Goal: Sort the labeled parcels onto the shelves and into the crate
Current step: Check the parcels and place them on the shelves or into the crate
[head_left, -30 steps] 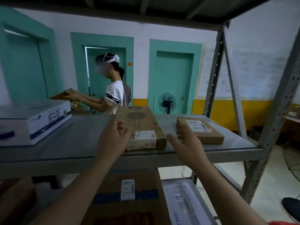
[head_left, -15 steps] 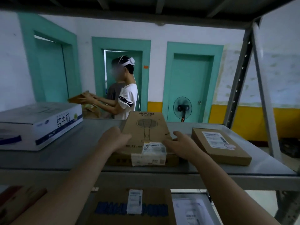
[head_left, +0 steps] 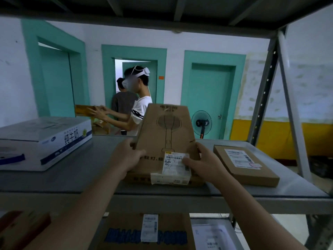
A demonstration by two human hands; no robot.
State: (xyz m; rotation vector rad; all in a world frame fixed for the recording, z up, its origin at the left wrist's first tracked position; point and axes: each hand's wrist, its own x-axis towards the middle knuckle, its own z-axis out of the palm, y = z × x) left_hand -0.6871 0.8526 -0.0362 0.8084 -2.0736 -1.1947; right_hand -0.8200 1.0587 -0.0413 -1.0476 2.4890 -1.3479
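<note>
Parcel: a brown cardboard box (head_left: 166, 141) with a printed lamp outline, at the centre of the frame, on the grey metal shelf (head_left: 86, 170); its far end looks tipped up off the shelf, its near end low at the front edge.
Long axis: runs away from the camera, from lower centre toward the middle of the frame.
Label: a white barcode sticker (head_left: 173, 163) on the near end, folding over the front edge.
Left hand (head_left: 126, 156): grips the left edge of the box, fingers curled round the side, thumb on top.
Right hand (head_left: 203, 164): grips the right edge, thumb lying across the sticker's right corner.
Nearer hand: neither; the 2 hands flank the box about evenly, both touching it.
Neighbours: a white milk carton case (head_left: 45, 141) at centre left, well apart; a flat brown parcel (head_left: 246, 165) just right of the right hand, close to it.
Judgement: a pull toward the camera along the long axis seems likely, and the right wrist should keep off the flat parcel.
</note>
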